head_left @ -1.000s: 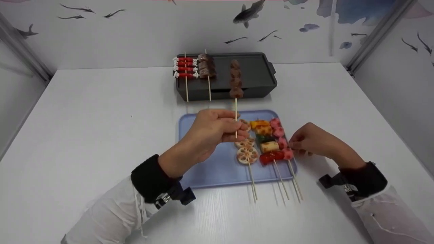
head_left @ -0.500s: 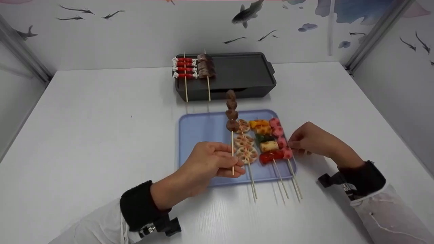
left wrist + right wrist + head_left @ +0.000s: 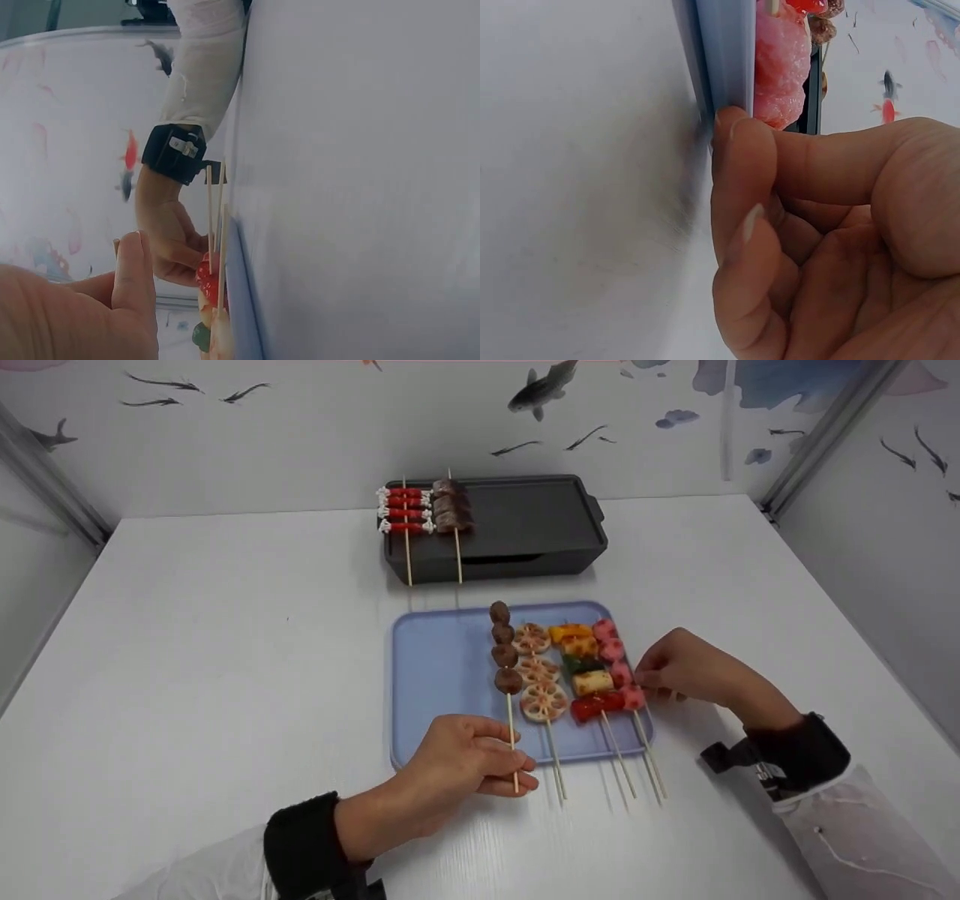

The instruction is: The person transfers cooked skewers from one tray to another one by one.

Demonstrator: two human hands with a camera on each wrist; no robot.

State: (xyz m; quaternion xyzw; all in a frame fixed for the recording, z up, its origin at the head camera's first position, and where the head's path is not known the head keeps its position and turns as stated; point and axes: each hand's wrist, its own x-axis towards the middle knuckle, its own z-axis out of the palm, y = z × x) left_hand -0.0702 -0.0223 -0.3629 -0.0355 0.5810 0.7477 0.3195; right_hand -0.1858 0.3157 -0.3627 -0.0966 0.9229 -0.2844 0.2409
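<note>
At the tray [image 3: 446,675], left hand [image 3: 457,757] pinches a brown skewer [image 3: 505,655] — right hand [image 3: 690,671], the rim [image 3: 731,52].

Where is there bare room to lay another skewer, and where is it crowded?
Bare: the blue tray left of the meatball skewer in the left hand; the black grill between the dark meat skewer and the grill's right rim. Crowded: the tray's right side, with lotus slices, vegetable pieces and pink pieces.
</note>
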